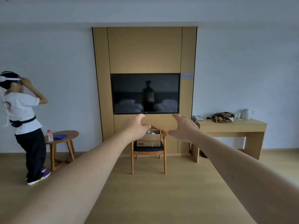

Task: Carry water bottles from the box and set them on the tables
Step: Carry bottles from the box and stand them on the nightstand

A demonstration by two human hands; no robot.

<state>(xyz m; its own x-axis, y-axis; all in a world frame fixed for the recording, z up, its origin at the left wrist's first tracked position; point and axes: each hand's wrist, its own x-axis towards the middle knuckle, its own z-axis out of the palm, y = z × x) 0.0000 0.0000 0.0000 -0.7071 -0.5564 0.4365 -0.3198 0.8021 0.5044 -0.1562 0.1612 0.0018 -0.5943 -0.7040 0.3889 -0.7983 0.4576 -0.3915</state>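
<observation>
Chair-borne box [149,138], upright bottle [49,135]

Pale blue-grey walls [242,62], tan wood panel [145,49] round a black screen [145,93]; brown cardboard box [151,138] on a black-cushioned chair [148,156]; clear bottle [49,135], red-orange label, on a brown round surface [68,135]

hotel room | wall-mounted TV [145,93] | desk [233,125] with phone [197,117], kettle [246,113]

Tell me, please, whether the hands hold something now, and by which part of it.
Nothing is held. The left hand and the right hand are both open and empty, stretched out toward the box on the chair.
</observation>
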